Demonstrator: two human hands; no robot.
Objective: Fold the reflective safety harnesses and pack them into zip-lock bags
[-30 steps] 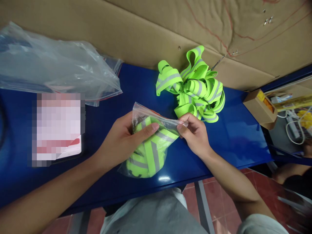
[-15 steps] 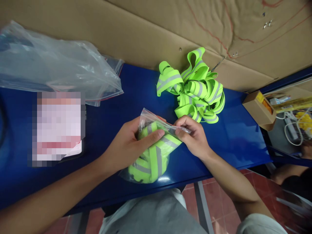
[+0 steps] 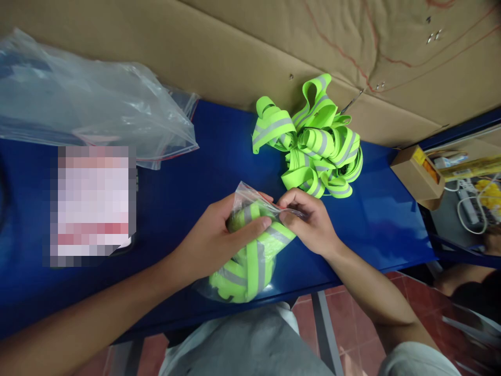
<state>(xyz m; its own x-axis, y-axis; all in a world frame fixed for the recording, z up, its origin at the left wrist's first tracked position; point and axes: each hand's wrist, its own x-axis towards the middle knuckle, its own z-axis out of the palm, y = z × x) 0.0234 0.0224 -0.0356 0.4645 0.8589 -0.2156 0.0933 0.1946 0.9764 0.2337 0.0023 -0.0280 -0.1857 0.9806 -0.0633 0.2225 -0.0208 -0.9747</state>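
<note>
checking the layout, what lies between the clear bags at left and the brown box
Green straps, heaped on the blue table, as the head view shows.

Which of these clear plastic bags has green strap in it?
The held bag, between the left hand and right hand: green strap with grey stripes shows through it. The other bags, lying at far left, show none.

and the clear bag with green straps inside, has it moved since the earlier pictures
Yes. Judged against the heap of straps on the blue table, the clear bag has shifted right in the view and toward the table's near edge.
</note>
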